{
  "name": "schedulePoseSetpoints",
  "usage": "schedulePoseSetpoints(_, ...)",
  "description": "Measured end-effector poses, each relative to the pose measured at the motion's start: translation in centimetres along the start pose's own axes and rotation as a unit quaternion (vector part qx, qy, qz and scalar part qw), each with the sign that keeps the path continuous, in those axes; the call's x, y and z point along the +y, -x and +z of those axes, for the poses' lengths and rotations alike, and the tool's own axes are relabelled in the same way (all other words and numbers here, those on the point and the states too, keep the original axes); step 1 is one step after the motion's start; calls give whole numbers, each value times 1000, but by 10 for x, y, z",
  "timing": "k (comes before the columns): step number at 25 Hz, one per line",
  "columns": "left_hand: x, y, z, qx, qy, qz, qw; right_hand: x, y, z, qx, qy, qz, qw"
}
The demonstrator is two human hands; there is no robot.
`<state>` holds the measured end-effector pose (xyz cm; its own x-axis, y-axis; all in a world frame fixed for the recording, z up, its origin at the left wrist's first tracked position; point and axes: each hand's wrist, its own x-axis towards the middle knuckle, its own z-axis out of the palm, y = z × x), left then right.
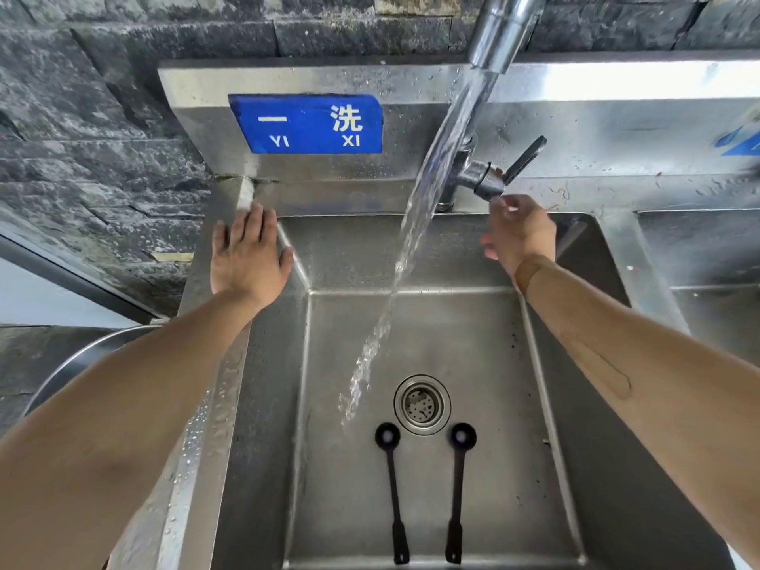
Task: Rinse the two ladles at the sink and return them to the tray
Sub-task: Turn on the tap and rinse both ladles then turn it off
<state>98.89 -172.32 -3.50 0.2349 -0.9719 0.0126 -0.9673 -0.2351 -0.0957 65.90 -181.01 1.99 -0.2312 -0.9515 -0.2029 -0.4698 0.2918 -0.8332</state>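
Two black ladles lie side by side on the floor of the steel sink [415,318], bowls toward the drain: the left ladle [394,487] and the right ladle [457,491]. Water streams from the tap spout [499,35] and lands just left of the drain [422,404], short of the left ladle's bowl. My left hand [246,257] rests flat on the sink's left rim, fingers straight. My right hand [520,232] hangs just below the tap's black lever [525,159], fingers loosely curled, holding nothing.
A blue sign [306,123] is fixed to the steel backsplash. A second basin [707,257] lies to the right. The rim of a round metal bowl or tray [82,364] shows at the left, beside the sink. Dark stone wall behind.
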Motion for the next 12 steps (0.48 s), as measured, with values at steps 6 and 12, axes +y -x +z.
schedulePoseSetpoints(6,38,58,16,-21,-95,87,992,79,54,27,-81,40,72,993)
schedulePoseSetpoints(12,87,143,67,-139,14,17,990,155,106,49,-150,70,137,977)
